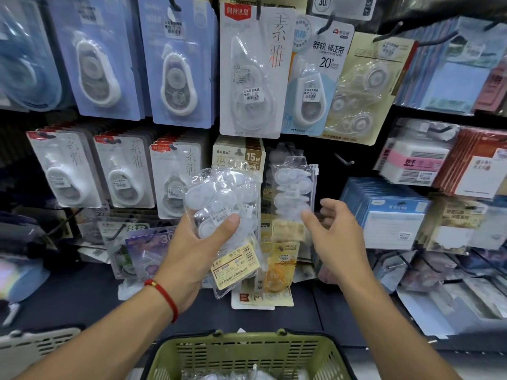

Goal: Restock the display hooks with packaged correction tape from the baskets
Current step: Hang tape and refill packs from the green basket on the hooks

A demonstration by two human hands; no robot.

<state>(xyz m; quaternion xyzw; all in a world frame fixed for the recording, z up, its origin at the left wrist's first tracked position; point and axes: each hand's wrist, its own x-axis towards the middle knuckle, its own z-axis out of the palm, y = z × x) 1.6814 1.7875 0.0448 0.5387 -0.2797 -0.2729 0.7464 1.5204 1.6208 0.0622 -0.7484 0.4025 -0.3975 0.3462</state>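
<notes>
A: Packs of correction tape (219, 204) sit in the left hand (203, 242). The thumb presses on the front and the fingers curl round the back, so it holds a small bunch of them.

B: What about the right hand (333, 231)?

A: It holds nothing. Its fingers are loose and a bit spread, right next to the clear pack (295, 190) that already hangs on the display. I can't tell if the fingertips touch that pack.

B: Are the packs hard to hold?

A: I think they are light. The bags are clear, soft plastic, so they look shiny and slippery. They could bend or slide out of the bunch.

B: Where should you grab one?

A: Near the top, I think, just under the hanging hole. The little tapes inside are hard, so a pinch there won't hurt them. The top flap is thin and floppy, so it needs to be held flat to go on a hook.

B: Is there a free hook?

A: Yes, a bare hook (344, 160) sticks out just right of the hanging pack.

B: Are there more packs?

A: The green basket (247, 355) is below, between the arms, with more clear packs inside.
</notes>
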